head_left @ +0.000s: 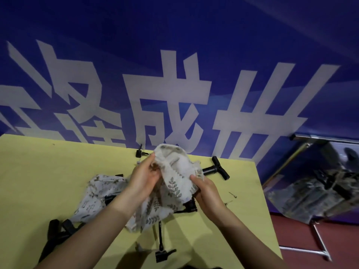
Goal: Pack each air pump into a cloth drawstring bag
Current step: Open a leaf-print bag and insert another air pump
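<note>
Yellow table (38, 171) under blue banner (174, 35); both hands' fingers (150, 159) grasp leaf-print bag (178, 183).

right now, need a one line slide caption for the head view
Both hands, left and right, hold a leaf-print cloth bag above a yellow table.

A yellow table (48, 171) carries a patterned bag (93, 199) at its middle. Right of the bag, toward the far edge, lies a black pump (215, 168). Nearer than the bag lie a black hose (160, 237) and, to its left, what may be another pump (54, 235).
</note>
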Action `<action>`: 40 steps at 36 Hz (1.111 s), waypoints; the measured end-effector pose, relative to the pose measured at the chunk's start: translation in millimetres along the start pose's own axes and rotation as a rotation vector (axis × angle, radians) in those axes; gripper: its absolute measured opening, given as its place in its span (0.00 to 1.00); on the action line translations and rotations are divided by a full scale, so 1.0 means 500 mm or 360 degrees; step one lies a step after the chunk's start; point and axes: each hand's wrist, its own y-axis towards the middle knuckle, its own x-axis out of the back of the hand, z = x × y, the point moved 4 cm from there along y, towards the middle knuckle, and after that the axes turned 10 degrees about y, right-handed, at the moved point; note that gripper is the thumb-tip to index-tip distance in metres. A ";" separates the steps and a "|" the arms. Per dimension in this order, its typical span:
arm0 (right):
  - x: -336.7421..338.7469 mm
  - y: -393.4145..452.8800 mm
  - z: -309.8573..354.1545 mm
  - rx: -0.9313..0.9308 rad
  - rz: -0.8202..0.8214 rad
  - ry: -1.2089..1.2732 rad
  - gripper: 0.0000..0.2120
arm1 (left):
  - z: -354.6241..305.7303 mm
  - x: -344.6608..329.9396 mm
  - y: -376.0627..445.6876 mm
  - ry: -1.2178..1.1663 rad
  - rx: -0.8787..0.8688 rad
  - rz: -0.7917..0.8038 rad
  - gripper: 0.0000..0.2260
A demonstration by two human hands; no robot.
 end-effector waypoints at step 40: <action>0.080 -0.045 0.056 -0.0500 0.0111 0.0901 0.16 | 0.068 0.097 0.019 0.1112 -0.0017 0.0185 0.09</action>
